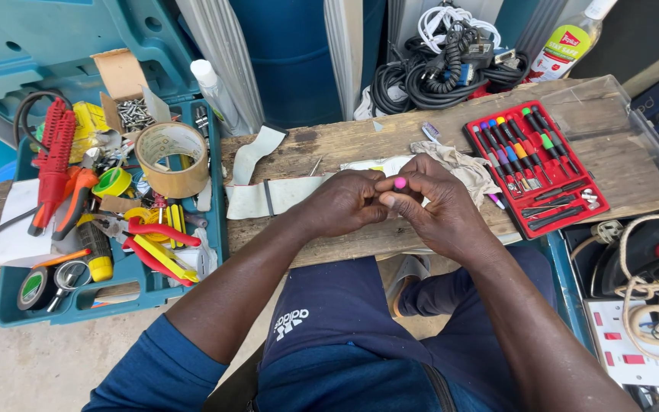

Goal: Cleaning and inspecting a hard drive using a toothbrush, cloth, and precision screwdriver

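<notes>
My left hand [343,204] and my right hand [436,207] meet over the wooden plank [329,145], fingertips touching. Between them sits a small pink-capped piece [400,183], probably a precision screwdriver's handle end; the right thumb and fingers pinch it, and the left fingers close around its hidden part. A crumpled cloth [459,164] lies just behind the right hand. A grey flat ribbon strip [265,194] lies left of the left hand.
A red case of coloured precision screwdrivers [535,164] lies open at the right. A teal toolbox tray [108,214] at the left holds a tape roll [172,159], pliers and screws. Black cables [444,69] sit behind; a socket and rope [642,320] at lower right.
</notes>
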